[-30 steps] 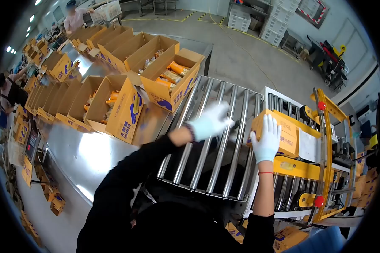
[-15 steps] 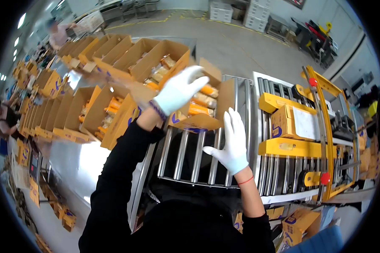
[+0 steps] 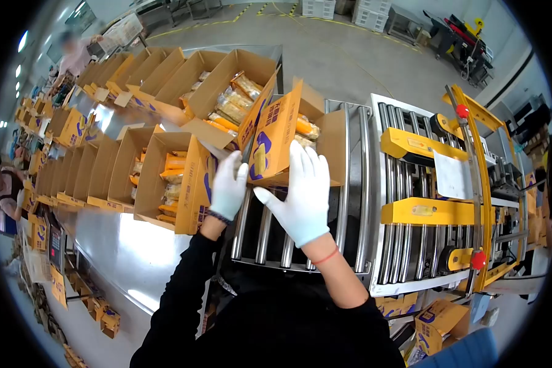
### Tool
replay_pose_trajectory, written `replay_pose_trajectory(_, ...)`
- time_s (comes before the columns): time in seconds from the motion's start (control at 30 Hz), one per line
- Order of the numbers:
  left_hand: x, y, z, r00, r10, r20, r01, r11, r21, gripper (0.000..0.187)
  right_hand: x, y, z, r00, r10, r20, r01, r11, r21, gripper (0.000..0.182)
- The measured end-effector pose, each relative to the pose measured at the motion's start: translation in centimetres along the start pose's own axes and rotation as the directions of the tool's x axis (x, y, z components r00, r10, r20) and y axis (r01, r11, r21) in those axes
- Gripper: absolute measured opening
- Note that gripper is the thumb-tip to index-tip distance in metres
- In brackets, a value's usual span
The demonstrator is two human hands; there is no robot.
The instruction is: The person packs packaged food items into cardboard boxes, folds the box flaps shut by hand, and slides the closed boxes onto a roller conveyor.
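Observation:
An open carton [image 3: 275, 144] with printed flaps stands on the rollers before me, orange and clear packs [image 3: 306, 127] inside. My right hand [image 3: 303, 195], white-gloved, lies flat with thumb spread against the carton's near side. Lower left of it, my left hand [image 3: 228, 189], also gloved, points its outstretched fingers up between this carton and a filled carton [image 3: 197, 184] on the metal table. A raised flap hides part of the contents. Neither palm shows anything held.
Two rows of open cartons [image 3: 218, 61] line the metal table [image 3: 122, 245]. To the right is a roller conveyor [image 3: 405, 245] with a yellow-framed machine [image 3: 487, 202]. People [image 3: 73, 58] are at the far left. A carton [image 3: 438, 325] lies low right.
My left hand has come down and toward me from above the carton. The right hand has shifted left onto it. The carton's left flap now stands up. The small box has left the machine's front.

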State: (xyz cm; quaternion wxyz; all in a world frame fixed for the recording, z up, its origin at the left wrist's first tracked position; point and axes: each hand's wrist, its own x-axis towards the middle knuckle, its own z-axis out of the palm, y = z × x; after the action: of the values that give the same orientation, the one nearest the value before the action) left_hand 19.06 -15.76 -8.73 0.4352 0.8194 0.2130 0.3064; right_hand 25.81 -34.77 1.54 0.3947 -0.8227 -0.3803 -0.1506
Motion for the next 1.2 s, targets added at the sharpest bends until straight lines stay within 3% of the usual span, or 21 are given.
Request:
replay_pose_trajectory(0.1,0.6,-4.9,2.0,0.920,-0.246,0.305,0.256,0.967,0.010,0.056,1.5,1.3,5.2,0.946,-0.011,-0.325,0.021,0.999,0.026,0.064)
replay_pose_trajectory(0.17,0.6,1.2,2.6,0.757,-0.479,0.445,0.653,0.518,-0.553,0.065,2.7,1.3,5.3,0.950,-0.012,-0.312,0.016,1.000,0.011,0.059)
replay_pose_trajectory(0.2,0.4,2.1,2.6,0.789,-0.379,0.484,0.613,0.538,-0.578,0.063,3.7,1.2,4.8,0.946,-0.027,-0.323,0.043,0.998,0.041,0.057)
replay_pose_trajectory(0.27,-1.1,1.3,4.6,0.749,-0.165,0.642,0.661,0.110,-0.743,0.065,5.2,1.2,2.2,0.949,-0.183,-0.258,0.179,0.983,-0.040,0.057)
replay_pose_trajectory(0.3,-2.7,0.8,6.4,0.715,-0.057,0.697,0.699,0.027,-0.715,0.062,5.4,1.0,0.0,0.947,-0.258,-0.192,0.247,0.966,-0.078,0.057)
replay_pose_trajectory(0.37,-7.6,3.6,7.4,0.539,-0.106,0.836,0.842,0.098,-0.530,0.058,4.0,2.1,-3.8,0.954,-0.299,-0.014,0.299,0.954,0.028,0.066)
replay_pose_trajectory(0.43,-10.8,6.6,6.4,0.345,-0.192,0.918,0.918,0.275,-0.288,0.054,2.0,3.6,-6.4,0.982,-0.188,-0.036,0.190,0.978,0.084,0.081)
replay_pose_trajectory(0.5,-10.5,4.8,5.8,0.391,-0.143,0.909,0.794,0.553,-0.254,0.050,-2.8,7.4,-7.3,0.997,-0.003,-0.080,0.015,0.990,0.142,0.092)
replay_pose_trajectory(0.57,-8.6,-1.6,4.8,0.532,-0.181,0.827,0.793,0.449,-0.412,0.051,-7.2,7.7,-6.8,0.989,0.135,-0.051,-0.129,0.985,0.113,0.087)
replay_pose_trajectory(0.6,-6.6,-2.2,4.3,0.520,-0.177,0.836,0.797,0.454,-0.399,0.051,-7.7,7.2,-6.5,0.993,0.095,0.075,-0.098,0.995,0.027,0.079)
replay_pose_trajectory(0.7,1.8,-1.7,4.0,0.756,-0.526,0.390,0.653,0.565,-0.504,0.066,-7.9,6.3,-6.4,0.964,-0.040,0.263,0.063,0.995,-0.079,0.056)
replay_pose_trajectory(0.77,5.9,0.5,3.9,0.826,-0.346,0.446,0.561,0.420,-0.714,0.073,-7.2,7.5,-6.9,0.979,-0.077,0.189,0.083,0.996,-0.022,0.052)
replay_pose_trajectory(0.83,7.4,7.3,3.0,0.864,-0.076,0.497,0.480,0.421,-0.770,0.069,-6.6,9.3,-8.1,0.952,-0.083,0.295,0.057,0.994,0.095,0.048)
replay_pose_trajectory(0.87,8.2,8.3,3.1,0.809,0.000,0.588,0.418,0.703,-0.576,0.056,-6.2,10.1,-8.6,0.955,-0.094,0.281,0.056,0.989,0.139,0.043)
replay_pose_trajectory(0.9,7.4,9.9,3.4,0.783,0.283,0.555,-0.023,0.904,-0.428,0.042,-5.4,10.9,-9.3,0.936,-0.124,0.328,0.063,0.980,0.190,0.035)
replay_pose_trajectory(0.93,7.0,11.0,4.0,0.715,0.443,0.541,-0.412,0.892,-0.187,0.035,-4.5,11.1,-10.2,0.918,-0.068,0.391,-0.027,0.972,0.233,0.033)
replay_pose_trajectory(0.97,6.7,11.6,4.7,0.596,0.565,0.571,-0.724,0.685,0.078,0.030,-3.9,11.0,-10.9,0.890,-0.020,0.456,-0.117,0.956,0.271,0.032)
replay_pose_trajectory(1.03,8.6,9.3,7.6,0.512,0.652,0.559,-0.852,0.469,0.233,0.035,-3.8,11.9,-9.9,0.902,0.223,0.369,-0.389,0.789,0.476,0.044)
replay_pose_trajectory(1.1,9.5,8.4,10.8,0.555,0.683,0.475,-0.831,0.422,0.364,0.036,-1.4,13.1,-9.4,0.990,-0.052,0.128,0.058,0.997,-0.041,0.066)
replay_pose_trajectory(1.17,8.7,10.2,11.8,0.869,0.397,0.296,-0.494,0.740,0.457,0.048,0.7,11.9,-10.0,0.996,-0.059,0.072,0.085,0.890,-0.449,0.087)
replay_pose_trajectory(1.2,8.5,9.3,11.7,0.847,0.517,0.121,-0.522,0.769,0.369,0.062,0.6,11.9,-9.9,0.998,-0.060,0.036,0.070,0.878,-0.473,0.098)
